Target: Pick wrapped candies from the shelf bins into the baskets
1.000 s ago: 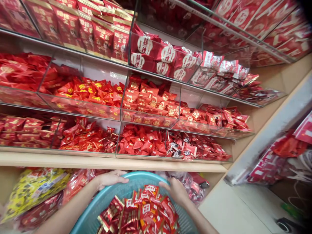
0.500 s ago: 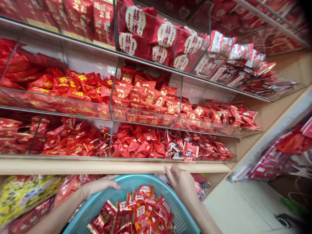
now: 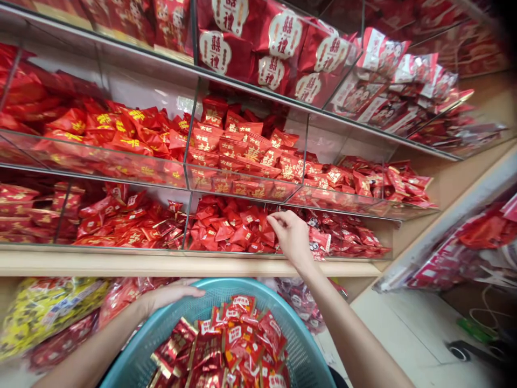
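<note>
My left hand [image 3: 174, 295] is closed over the far-left rim of a teal plastic basket [image 3: 135, 345]. Inside the basket lies a heap of small red and gold snack packets [image 3: 238, 342]. Raised to the lowest shelf row, my right hand [image 3: 291, 236] has its thumb and fingers pinched together at the front of a compartment. Whatever is between those fingertips is hidden. Left of it are plain red packets [image 3: 224, 230]; just right of it is a red and white packet [image 3: 320, 242] at the shelf's front edge.
Clear dividers [image 3: 189, 213] split the shelves into compartments of red packets. Larger red bags with white labels [image 3: 285, 35] stand above. The wooden ledge [image 3: 133, 264] runs beneath the lowest row. Below it lie a yellow bag [image 3: 44, 318] and other bags. Floor tiles [image 3: 388, 323] show at right.
My right hand has risen from beside the basket's rim to the lowest shelf row, in front of the packets. My left hand stays on the basket. The view has shifted slightly.
</note>
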A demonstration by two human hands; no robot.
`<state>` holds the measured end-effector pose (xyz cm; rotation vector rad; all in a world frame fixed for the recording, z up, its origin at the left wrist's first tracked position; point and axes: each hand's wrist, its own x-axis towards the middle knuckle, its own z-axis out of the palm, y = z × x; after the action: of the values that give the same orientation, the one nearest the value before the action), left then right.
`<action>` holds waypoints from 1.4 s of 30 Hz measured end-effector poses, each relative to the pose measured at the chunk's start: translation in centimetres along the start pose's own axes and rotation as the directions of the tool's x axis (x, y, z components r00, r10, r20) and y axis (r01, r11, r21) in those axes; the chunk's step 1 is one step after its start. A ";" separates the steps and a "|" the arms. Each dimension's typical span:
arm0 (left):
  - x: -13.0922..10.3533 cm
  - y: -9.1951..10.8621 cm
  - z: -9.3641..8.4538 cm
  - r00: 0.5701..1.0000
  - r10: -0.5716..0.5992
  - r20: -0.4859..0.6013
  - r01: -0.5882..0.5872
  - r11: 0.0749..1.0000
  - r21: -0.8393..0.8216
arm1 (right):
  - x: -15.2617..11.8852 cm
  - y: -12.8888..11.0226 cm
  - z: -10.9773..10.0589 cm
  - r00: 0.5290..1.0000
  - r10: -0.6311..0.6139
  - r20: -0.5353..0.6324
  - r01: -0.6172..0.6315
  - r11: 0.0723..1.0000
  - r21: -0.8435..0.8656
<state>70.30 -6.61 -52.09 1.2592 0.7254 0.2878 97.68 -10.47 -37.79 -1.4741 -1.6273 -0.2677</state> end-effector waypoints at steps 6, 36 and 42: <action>-0.1 0.1 0.2 0.996 0.025 -0.088 -0.005 0.975 0.221 | -5.4 -2.0 -1.9 0.958 0.276 0.080 -0.264 0.735 0.624; -2.7 2.5 1.9 0.986 0.157 -0.062 -0.091 0.804 0.588 | -17.3 -4.1 3.2 0.691 -0.457 0.561 0.105 0.830 0.547; -2.6 2.2 1.4 0.982 0.183 0.035 -0.163 0.751 0.640 | -17.3 -4.2 3.6 0.650 -0.483 0.586 0.127 0.830 0.543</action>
<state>69.69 -8.50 -49.03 1.9942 0.7615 0.2125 90.37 -21.09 -50.65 -0.9316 -2.3695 0.5611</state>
